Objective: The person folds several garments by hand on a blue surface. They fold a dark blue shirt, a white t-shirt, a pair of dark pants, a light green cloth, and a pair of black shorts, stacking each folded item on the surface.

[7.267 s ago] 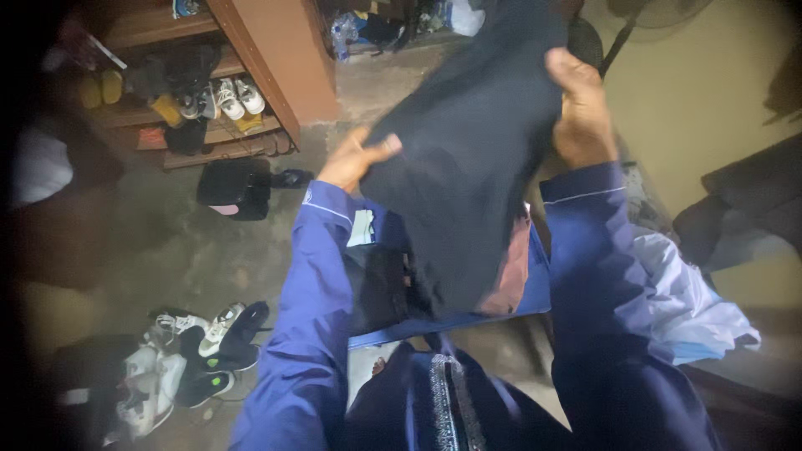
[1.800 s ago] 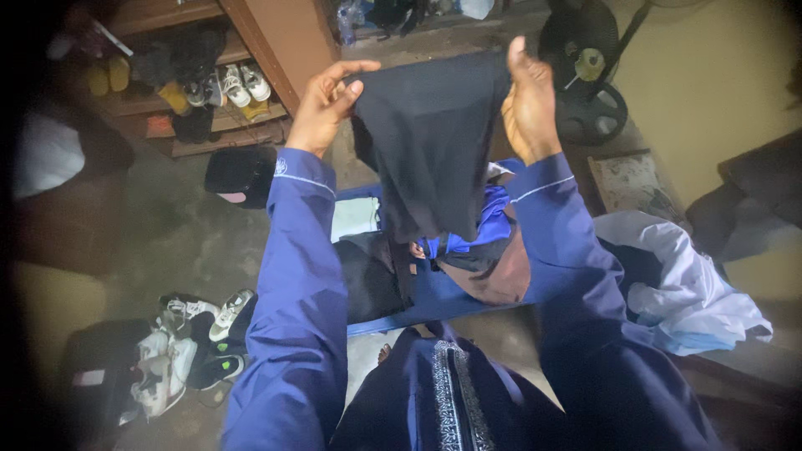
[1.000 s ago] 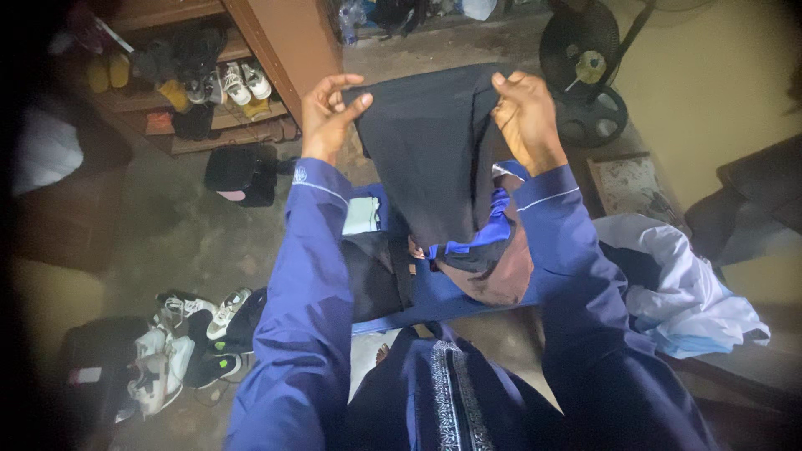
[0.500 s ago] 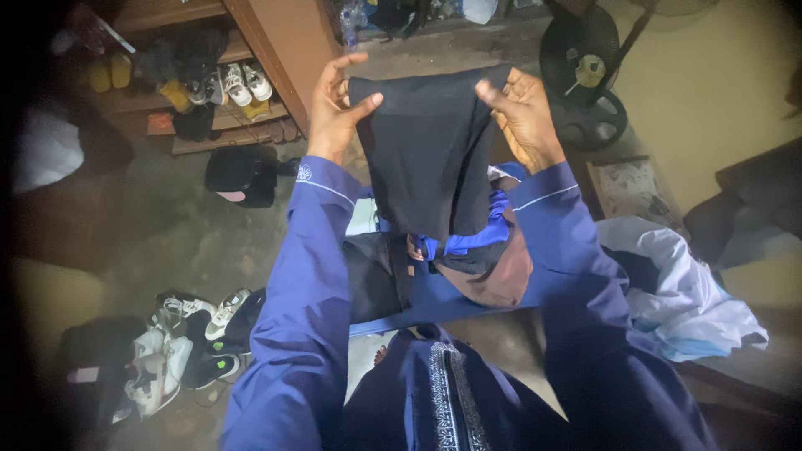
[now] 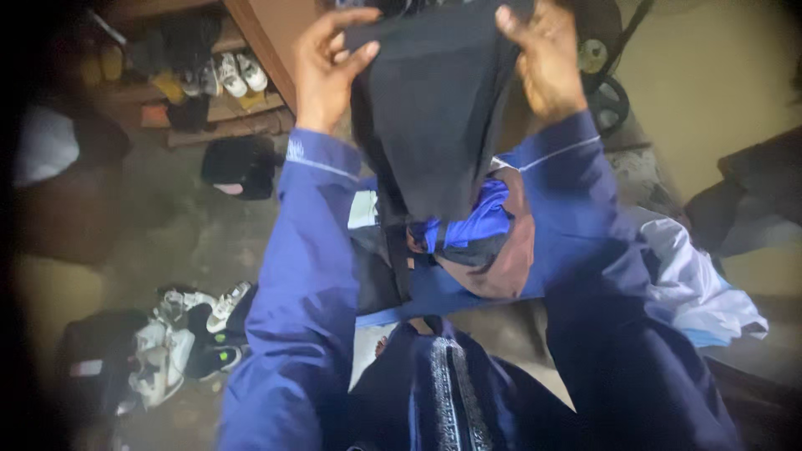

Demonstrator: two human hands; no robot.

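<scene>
Left hand: the left hand (image 5: pixel 330 63) is raised in front of the person, fingers and thumb pinched shut on the upper left corner of a dark garment (image 5: pixel 434 108).
Right hand: the right hand (image 5: pixel 543 58) is clamped the same way on the upper right corner, so the top edge is stretched between the two hands.
Garment: it hangs down from both hands in mid-air, above a heap of clothes (image 5: pixel 476 242) in blue, brown and black that lies on the counter (image 5: pixel 518 334) in front of the person.
Handling: judged soft, light and limp; it sags and folds freely, so it is best held by the corners or the top hem, as it is now. It looks neither fragile nor slippery.
Around: a pale garment (image 5: pixel 693 276) lies to the right of the heap; shoes (image 5: pixel 180 334) sit on the floor at lower left, and a shelf (image 5: pixel 209 92) with more shoes stands behind.
Hard to see: the garment's kind cannot be told; its top edge reaches the frame's top edge, and the left side is in deep shadow.
</scene>
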